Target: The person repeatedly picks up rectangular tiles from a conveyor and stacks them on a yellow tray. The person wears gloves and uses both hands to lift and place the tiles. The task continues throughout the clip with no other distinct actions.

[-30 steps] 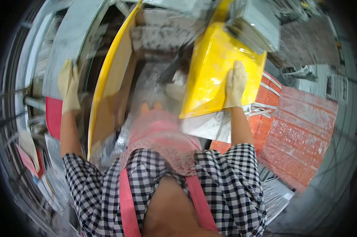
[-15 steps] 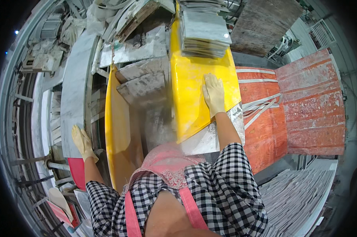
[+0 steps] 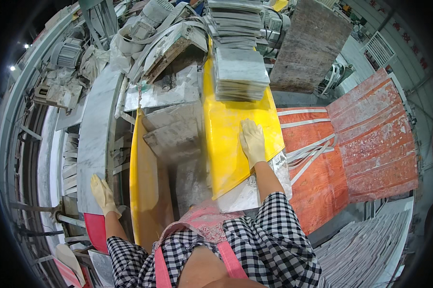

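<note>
My right hand (image 3: pixel 253 140), in a pale glove, lies flat with fingers together on a yellow board (image 3: pixel 228 144) that slopes along the right side of a cutting machine. A stack of grey stone tiles (image 3: pixel 239 74) sits on the far end of that board, apart from the hand. My left hand (image 3: pixel 103 194), also gloved, rests on the edge of a long grey stone slab (image 3: pixel 94 139) at the left, above a red panel (image 3: pixel 96 230). Between the hands a second yellow board (image 3: pixel 144 182) stands on edge beside grey stone pieces (image 3: pixel 171 137).
Orange-red patterned slabs (image 3: pixel 370 139) lie to the right, with white straps (image 3: pixel 312 151) across them. A brown board (image 3: pixel 310 45) leans at the back. Motors and hoses (image 3: pixel 144 29) crowd the far left. Grey strips (image 3: pixel 365 249) are piled at the lower right.
The view has tilted up and back, showing more of the machine. My right hand stays on the yellow board; my left hand sits lower on the grey slab's edge.
</note>
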Demonstrator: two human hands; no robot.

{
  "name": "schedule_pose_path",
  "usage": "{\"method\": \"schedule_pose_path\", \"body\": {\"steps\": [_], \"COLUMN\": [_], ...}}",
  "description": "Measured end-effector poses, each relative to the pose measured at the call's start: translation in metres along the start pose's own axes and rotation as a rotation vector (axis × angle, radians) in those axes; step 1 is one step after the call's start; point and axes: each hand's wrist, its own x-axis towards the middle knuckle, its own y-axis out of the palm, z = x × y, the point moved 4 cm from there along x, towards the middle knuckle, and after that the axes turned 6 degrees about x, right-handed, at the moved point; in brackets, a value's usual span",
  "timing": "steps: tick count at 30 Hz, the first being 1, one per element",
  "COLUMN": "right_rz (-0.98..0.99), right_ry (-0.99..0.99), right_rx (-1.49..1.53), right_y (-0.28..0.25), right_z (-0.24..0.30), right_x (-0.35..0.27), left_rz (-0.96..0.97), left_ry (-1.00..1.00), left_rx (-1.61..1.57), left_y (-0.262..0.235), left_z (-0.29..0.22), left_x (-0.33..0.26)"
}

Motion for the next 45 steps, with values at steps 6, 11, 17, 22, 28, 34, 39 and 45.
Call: {"method": "schedule_pose_path", "body": {"steps": [6, 11, 17, 22, 28, 34, 39, 45], "right_rz": [-0.012, -0.057, -0.063, -0.075, -0.006, -0.043, -0.049, -0.062], "right_ry": [0.007, -0.014, -0.013, -0.057, -0.104, -0.116, -0.034, -0.037], "right_rx": [0.046, 0.032, 0.083, 0.009, 0.021, -0.026, 0.024, 0.022], "right_y": [-0.001, -0.003, -0.005, 0.001, 0.006, 0.009, 0.011, 0.010], "right_z": [0.002, 0.006, 0.007, 0.009, 0.004, -0.002, -0.006, -0.004], "right_x": [-0.001, 0.002, -0.001, -0.001, 0.004, 0.000, 0.000, 0.001], "left_rz": [-0.010, 0.003, -0.003, 0.067, 0.037, 0.038, 0.059, 0.062], "left_ry": [0.000, 0.007, 0.014, -0.043, -0.079, -0.084, -0.057, -0.026], "left_rx": [-0.007, 0.000, -0.004, -0.017, -0.040, -0.045, 0.003, 0.040], "left_y": [0.003, 0.000, -0.007, -0.010, -0.017, -0.020, -0.015, -0.011], "left_z": [0.004, 0.002, -0.001, -0.001, -0.009, -0.011, -0.011, -0.008], "left_x": [-0.001, 0.000, 0.002, 0.002, -0.003, -0.001, 0.002, 0.001]}}
